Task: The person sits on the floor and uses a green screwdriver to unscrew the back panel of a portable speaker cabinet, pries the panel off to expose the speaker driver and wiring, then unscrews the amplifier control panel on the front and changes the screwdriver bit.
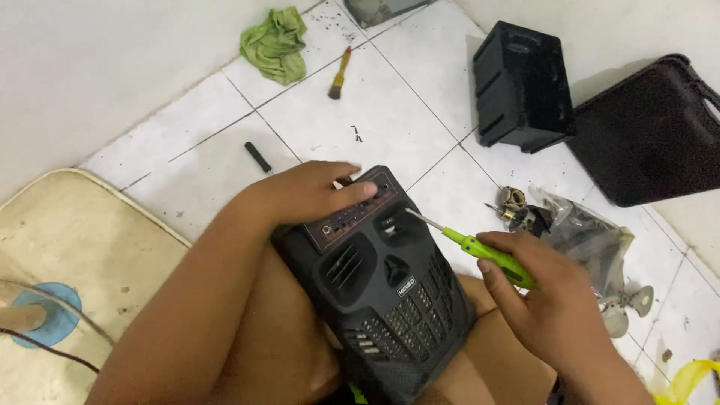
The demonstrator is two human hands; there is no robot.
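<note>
The right hand (551,300) is closing its fingers around a green-handled screwdriver (491,256), its shaft slanting up-left so the tip is touching the back of the black speaker (382,292) lying lengthwise on the lap, while the left hand (304,196) is gripping its top edge.

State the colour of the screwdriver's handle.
Bright green screwdriver handle, seen in the head view.
</note>
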